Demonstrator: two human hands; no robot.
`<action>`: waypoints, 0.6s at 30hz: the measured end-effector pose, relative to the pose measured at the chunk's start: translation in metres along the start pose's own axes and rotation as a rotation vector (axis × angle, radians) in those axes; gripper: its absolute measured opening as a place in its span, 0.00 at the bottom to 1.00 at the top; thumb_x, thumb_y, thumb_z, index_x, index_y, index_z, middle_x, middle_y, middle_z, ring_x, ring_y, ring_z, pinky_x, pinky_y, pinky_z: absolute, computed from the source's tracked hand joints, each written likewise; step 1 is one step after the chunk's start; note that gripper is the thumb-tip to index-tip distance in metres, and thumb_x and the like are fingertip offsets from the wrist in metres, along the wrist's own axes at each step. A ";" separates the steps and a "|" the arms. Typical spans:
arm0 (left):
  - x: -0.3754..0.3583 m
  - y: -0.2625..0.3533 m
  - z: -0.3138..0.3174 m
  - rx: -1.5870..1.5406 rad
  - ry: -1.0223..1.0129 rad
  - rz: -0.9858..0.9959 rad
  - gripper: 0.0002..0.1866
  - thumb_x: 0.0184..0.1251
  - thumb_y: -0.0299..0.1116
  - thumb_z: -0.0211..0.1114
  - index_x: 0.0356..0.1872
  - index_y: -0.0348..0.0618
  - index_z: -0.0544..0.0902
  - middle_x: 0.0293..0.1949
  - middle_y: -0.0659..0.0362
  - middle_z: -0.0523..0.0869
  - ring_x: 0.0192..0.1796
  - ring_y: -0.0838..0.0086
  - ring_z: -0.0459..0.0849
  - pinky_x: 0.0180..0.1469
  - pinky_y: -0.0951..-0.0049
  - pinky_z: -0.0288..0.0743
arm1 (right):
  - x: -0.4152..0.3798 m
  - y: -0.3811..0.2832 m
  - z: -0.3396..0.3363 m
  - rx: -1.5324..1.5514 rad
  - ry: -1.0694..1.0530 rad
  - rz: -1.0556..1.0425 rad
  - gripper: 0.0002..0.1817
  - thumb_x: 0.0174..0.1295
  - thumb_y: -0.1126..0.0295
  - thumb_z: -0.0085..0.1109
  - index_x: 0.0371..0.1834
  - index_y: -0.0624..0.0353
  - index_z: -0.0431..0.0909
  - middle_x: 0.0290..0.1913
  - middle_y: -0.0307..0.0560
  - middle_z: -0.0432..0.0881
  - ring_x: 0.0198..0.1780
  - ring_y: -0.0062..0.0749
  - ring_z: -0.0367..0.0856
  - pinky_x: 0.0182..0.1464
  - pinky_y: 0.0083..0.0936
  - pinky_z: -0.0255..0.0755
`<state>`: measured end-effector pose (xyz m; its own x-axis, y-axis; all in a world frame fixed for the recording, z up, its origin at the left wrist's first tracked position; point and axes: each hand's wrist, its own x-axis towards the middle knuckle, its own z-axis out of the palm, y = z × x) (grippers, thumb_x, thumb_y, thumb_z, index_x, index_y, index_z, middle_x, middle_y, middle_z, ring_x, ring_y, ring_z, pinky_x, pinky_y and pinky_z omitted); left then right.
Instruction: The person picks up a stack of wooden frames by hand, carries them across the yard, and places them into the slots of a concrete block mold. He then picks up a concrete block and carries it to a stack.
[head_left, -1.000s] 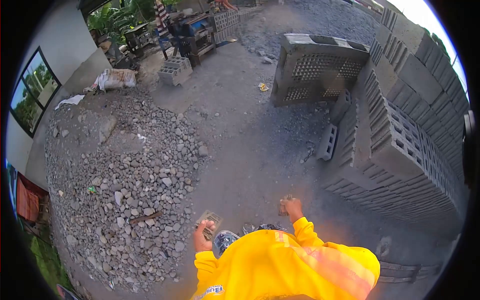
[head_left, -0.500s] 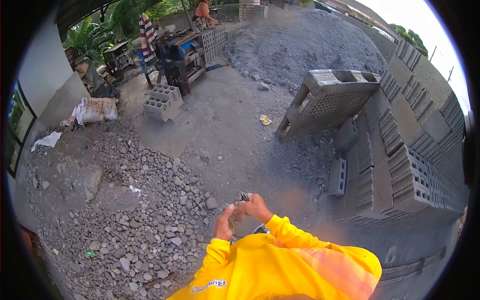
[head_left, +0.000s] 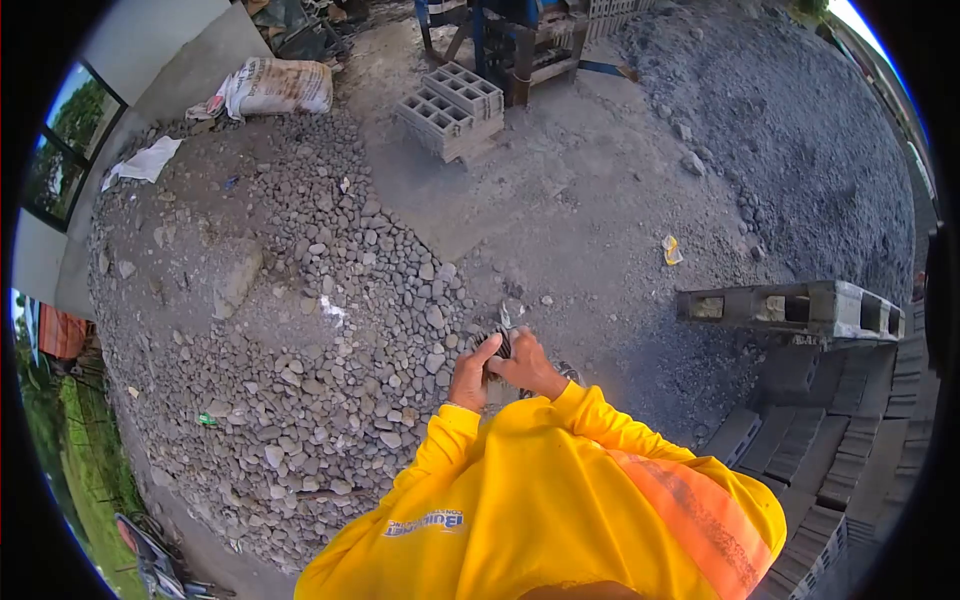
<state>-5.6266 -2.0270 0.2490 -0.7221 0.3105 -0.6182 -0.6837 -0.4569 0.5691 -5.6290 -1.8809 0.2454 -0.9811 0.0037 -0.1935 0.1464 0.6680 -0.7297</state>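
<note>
Both my hands are together in front of my yellow shirt [head_left: 560,500], over the edge of the gravel. Between them is a small dark ridged bundle [head_left: 498,345], too small to name surely. My left hand [head_left: 470,376] has its fingers closed on the bundle's left side. On the right side, my right hand [head_left: 530,366] grips it with bent fingers. A thin pale piece [head_left: 506,315] shows just above the bundle. My shoe is partly visible behind the hands.
Gravel [head_left: 290,400] spreads on the left, with a stuffed sack [head_left: 280,86] beyond. Hollow blocks [head_left: 450,110] stand near a blue-framed machine [head_left: 525,50]. At right are a pallet [head_left: 800,308], stacked blocks [head_left: 820,430] and a grey sand heap [head_left: 790,120].
The view has tilted down and turned left, so blocks and pallet appear shifted. My hands have drawn closer together around the bundle. The other person is out of view.
</note>
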 end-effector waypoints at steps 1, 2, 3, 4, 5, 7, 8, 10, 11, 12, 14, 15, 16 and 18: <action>0.034 0.027 0.014 0.017 0.014 0.006 0.16 0.61 0.42 0.74 0.43 0.43 0.86 0.36 0.65 0.86 0.37 0.78 0.83 0.41 0.74 0.74 | 0.033 0.001 -0.010 -0.067 -0.027 -0.052 0.36 0.52 0.49 0.64 0.56 0.69 0.76 0.51 0.72 0.78 0.57 0.69 0.74 0.59 0.52 0.68; 0.054 0.047 0.025 0.023 0.059 0.009 0.15 0.62 0.42 0.74 0.43 0.43 0.86 0.35 0.65 0.86 0.36 0.78 0.83 0.39 0.75 0.74 | 0.066 0.002 -0.021 -0.072 -0.136 -0.046 0.38 0.52 0.48 0.64 0.56 0.72 0.75 0.54 0.75 0.76 0.60 0.70 0.72 0.62 0.50 0.67; 0.070 0.066 0.038 0.036 0.101 0.008 0.15 0.62 0.41 0.74 0.43 0.43 0.86 0.35 0.66 0.85 0.36 0.79 0.83 0.38 0.76 0.73 | 0.096 -0.003 -0.035 -0.074 -0.238 -0.035 0.40 0.52 0.47 0.63 0.57 0.75 0.74 0.57 0.78 0.74 0.63 0.71 0.70 0.65 0.49 0.65; 0.084 0.086 0.048 0.059 0.135 0.001 0.14 0.62 0.41 0.74 0.43 0.43 0.86 0.34 0.66 0.85 0.35 0.80 0.83 0.37 0.76 0.73 | 0.124 -0.011 -0.045 -0.070 -0.332 -0.018 0.42 0.53 0.46 0.63 0.57 0.77 0.73 0.59 0.81 0.72 0.65 0.73 0.68 0.69 0.48 0.64; 0.098 0.104 0.060 0.007 0.143 0.008 0.12 0.63 0.38 0.73 0.43 0.42 0.86 0.35 0.66 0.85 0.35 0.79 0.83 0.37 0.77 0.73 | 0.147 -0.017 -0.059 0.007 -0.381 0.013 0.44 0.53 0.44 0.61 0.60 0.76 0.72 0.63 0.79 0.71 0.69 0.72 0.64 0.73 0.46 0.60; 0.133 0.121 0.071 -0.022 0.161 0.091 0.12 0.63 0.36 0.72 0.44 0.42 0.86 0.36 0.65 0.85 0.36 0.78 0.83 0.38 0.77 0.74 | 0.193 0.010 -0.038 -0.090 -0.337 -0.125 0.43 0.52 0.44 0.60 0.58 0.76 0.73 0.58 0.75 0.74 0.65 0.70 0.69 0.67 0.50 0.65; 0.154 0.135 0.075 -0.038 0.158 0.112 0.13 0.64 0.35 0.72 0.46 0.40 0.86 0.37 0.63 0.85 0.37 0.75 0.83 0.40 0.75 0.75 | 0.224 0.017 -0.035 -0.146 -0.290 -0.196 0.42 0.52 0.44 0.60 0.57 0.75 0.74 0.56 0.72 0.76 0.63 0.69 0.72 0.64 0.52 0.68; 0.190 0.166 0.084 -0.107 0.164 0.107 0.16 0.64 0.33 0.71 0.50 0.37 0.84 0.40 0.58 0.85 0.39 0.69 0.85 0.44 0.71 0.77 | 0.268 -0.038 -0.105 -0.091 -0.417 -0.108 0.42 0.52 0.44 0.60 0.53 0.79 0.75 0.56 0.75 0.76 0.63 0.66 0.72 0.63 0.44 0.70; 0.208 0.184 0.089 -0.154 0.166 0.080 0.17 0.64 0.32 0.70 0.52 0.36 0.83 0.42 0.55 0.86 0.41 0.66 0.85 0.45 0.69 0.78 | 0.294 -0.053 -0.128 -0.078 -0.497 -0.066 0.41 0.52 0.44 0.60 0.53 0.79 0.76 0.55 0.77 0.76 0.63 0.64 0.73 0.63 0.42 0.70; 0.226 0.202 0.095 -0.191 0.166 0.051 0.19 0.64 0.30 0.70 0.54 0.34 0.82 0.43 0.52 0.86 0.42 0.62 0.86 0.47 0.67 0.79 | 0.318 -0.060 -0.144 0.015 -0.490 -0.054 0.40 0.52 0.44 0.60 0.53 0.77 0.76 0.56 0.75 0.77 0.62 0.61 0.74 0.62 0.39 0.71; 0.259 0.232 0.100 -0.104 0.079 0.085 0.23 0.65 0.34 0.71 0.55 0.29 0.79 0.44 0.54 0.85 0.42 0.63 0.87 0.44 0.67 0.83 | 0.359 -0.055 -0.156 0.203 -0.487 -0.036 0.38 0.54 0.45 0.60 0.55 0.73 0.77 0.57 0.71 0.78 0.61 0.55 0.76 0.61 0.37 0.71; 0.280 0.245 0.098 -0.034 0.037 0.099 0.20 0.67 0.36 0.67 0.54 0.32 0.80 0.45 0.54 0.87 0.44 0.63 0.87 0.47 0.66 0.83 | 0.386 -0.044 -0.153 0.291 -0.495 -0.039 0.37 0.56 0.47 0.59 0.56 0.72 0.78 0.58 0.67 0.79 0.60 0.53 0.77 0.61 0.37 0.71; 0.302 0.260 0.094 0.035 0.005 0.120 0.18 0.69 0.38 0.64 0.52 0.36 0.82 0.45 0.54 0.88 0.46 0.64 0.87 0.50 0.65 0.82 | 0.413 -0.047 -0.158 0.383 -0.512 -0.051 0.35 0.58 0.48 0.58 0.58 0.70 0.78 0.59 0.64 0.79 0.60 0.51 0.78 0.60 0.36 0.71; 0.353 0.285 0.089 -0.129 0.046 0.133 0.16 0.69 0.38 0.64 0.51 0.36 0.82 0.45 0.54 0.88 0.46 0.63 0.88 0.50 0.64 0.82 | 0.460 -0.045 -0.174 0.616 -0.530 0.078 0.30 0.63 0.52 0.55 0.61 0.64 0.79 0.57 0.55 0.83 0.59 0.41 0.80 0.59 0.33 0.73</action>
<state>-6.0852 -1.9737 0.2409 -0.7976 0.2033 -0.5680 -0.5612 -0.5954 0.5749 -6.1090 -1.7802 0.3033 -0.7978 -0.4222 -0.4305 0.4063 0.1512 -0.9012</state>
